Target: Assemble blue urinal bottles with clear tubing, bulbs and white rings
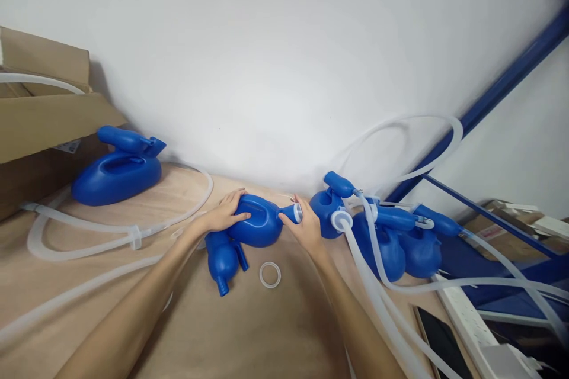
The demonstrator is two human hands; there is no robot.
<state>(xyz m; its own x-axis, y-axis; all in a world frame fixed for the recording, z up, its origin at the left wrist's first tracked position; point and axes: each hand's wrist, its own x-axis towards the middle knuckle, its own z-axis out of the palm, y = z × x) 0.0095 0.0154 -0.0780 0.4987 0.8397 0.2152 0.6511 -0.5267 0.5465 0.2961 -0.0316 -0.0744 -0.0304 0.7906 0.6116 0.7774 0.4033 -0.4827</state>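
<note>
Our L hand (pixel 227 211) clasps the left end of a blue, oval, moulded-plastic bottle (pixel 262 235), approx. mid-table; our R hand (pixel 306 229) pinches its white-rimmed, flared blue mouth (pixel 290 212) at right. Prob. light, semi-stiff & a bit slippery; narrow neck may flex, so best hold = body by the recessed grip, plus rim. Translucent white plastic ring (pixel 270 275) lies nearer us, apart from the bottle.

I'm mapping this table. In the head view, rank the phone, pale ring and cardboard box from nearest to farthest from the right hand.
From the right hand:
1. Pale ring: below and left.
2. Phone: lower right.
3. Cardboard box: far left.
</note>
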